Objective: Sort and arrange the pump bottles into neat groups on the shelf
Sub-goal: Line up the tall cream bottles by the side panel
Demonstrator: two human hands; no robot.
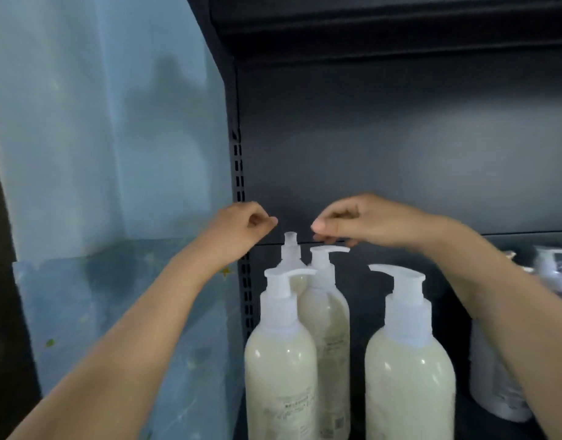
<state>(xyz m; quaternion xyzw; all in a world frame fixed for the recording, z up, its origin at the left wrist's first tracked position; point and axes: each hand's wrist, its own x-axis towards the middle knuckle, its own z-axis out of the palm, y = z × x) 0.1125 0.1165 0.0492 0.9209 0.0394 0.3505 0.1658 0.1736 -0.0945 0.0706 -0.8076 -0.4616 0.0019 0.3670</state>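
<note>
Four creamy pump bottles [281,360] stand bunched at the left end of the shelf [400,173] — it looks nearly neat — paler bottles [495,376] wait at the right, and the left hand [241,227] and right hand [362,220] hover above, fingers curled, holding nothing.

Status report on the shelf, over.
Left hand and right hand curled, holding nothing. Four cream pump bottles upright, grouped below. Right forearm partly hides a white bottle.

I see the left hand [241,225] and right hand [362,222], fingers [267,222] curled and holding nothing, poised just above 4 cream pump bottles [281,369] standing on the dark shelf [400,173].
</note>
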